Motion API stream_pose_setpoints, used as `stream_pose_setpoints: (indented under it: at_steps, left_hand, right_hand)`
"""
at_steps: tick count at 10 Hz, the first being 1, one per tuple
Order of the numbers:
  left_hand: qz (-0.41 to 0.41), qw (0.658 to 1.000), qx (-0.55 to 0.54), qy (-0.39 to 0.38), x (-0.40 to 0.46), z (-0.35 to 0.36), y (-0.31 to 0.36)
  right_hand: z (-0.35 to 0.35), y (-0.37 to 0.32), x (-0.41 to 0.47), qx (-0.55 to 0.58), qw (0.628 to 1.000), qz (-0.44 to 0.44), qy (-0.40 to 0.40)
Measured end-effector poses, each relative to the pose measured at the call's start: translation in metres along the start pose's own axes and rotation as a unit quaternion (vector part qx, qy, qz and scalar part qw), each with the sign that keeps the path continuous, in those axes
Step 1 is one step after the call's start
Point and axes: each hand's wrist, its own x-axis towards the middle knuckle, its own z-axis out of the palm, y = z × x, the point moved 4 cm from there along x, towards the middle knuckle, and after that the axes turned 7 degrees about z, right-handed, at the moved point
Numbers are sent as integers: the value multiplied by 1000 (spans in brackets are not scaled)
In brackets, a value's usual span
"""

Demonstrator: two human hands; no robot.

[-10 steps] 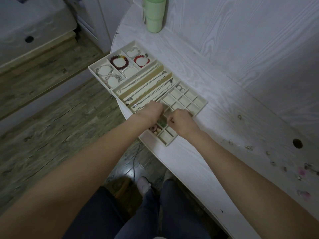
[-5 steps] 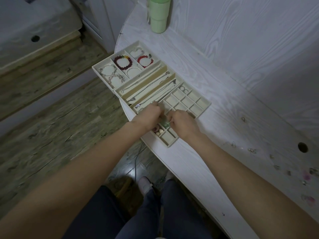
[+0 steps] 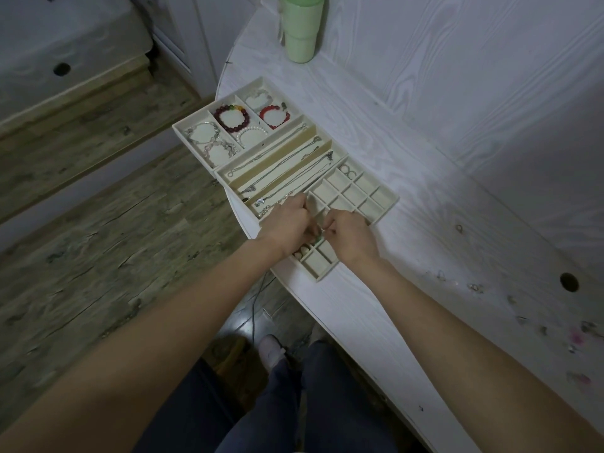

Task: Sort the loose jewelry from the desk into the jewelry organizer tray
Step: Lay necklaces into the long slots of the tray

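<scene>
The cream jewelry organizer tray lies at the desk's left edge. Its far section holds bracelets, the middle one necklaces, and the near one is a grid of small cells with rings in the far cell. My left hand and my right hand hover over the near cells with curled fingers. Their fingertips meet on a small greenish piece, most of it hidden. Pale beads show in a cell under my left hand.
Loose small jewelry is scattered on the white desk at the right: a ring, several tiny pieces and pink items. A green cup stands at the back. A cable hole is in the desk. Floor lies to the left.
My left hand has slid slightly toward me so both hands' fingertips now meet over the near cells. The greenish piece has come into view between them.
</scene>
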Motion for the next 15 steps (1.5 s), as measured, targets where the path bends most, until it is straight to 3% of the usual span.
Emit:
stream_pose_setpoints:
  at_steps: [3, 5, 6, 7, 9, 11, 12, 15]
  left_hand:
    - [-20, 999, 16, -37, 1, 1, 1]
    - [-71, 996, 17, -58, 8, 1, 0]
    - [-95, 995, 12, -37, 9, 1, 0]
    - [-87, 996, 13, -12, 7, 1, -1]
    - [-21, 1000, 3, -14, -6, -4, -10]
    - [29, 995, 87, -46, -12, -6, -15]
    - [47, 990, 126, -52, -14, -9, -13]
    - [81, 981, 166, -65, -20, -15, -5]
  right_hand:
    - [1, 0, 5, 14, 1000, -14, -6]
    - [2, -7, 1, -44, 997, -68, 13]
    - [8, -7, -3, -48, 995, -83, 22]
    - [9, -3, -3, -7, 998, -64, 25]
    - [6, 7, -4, -45, 996, -67, 25]
    - [7, 3, -11, -110, 989, -96, -12]
    - [8, 0, -16, -211, 968, -132, -27]
    - [4, -6, -17, -204, 970, -131, 9]
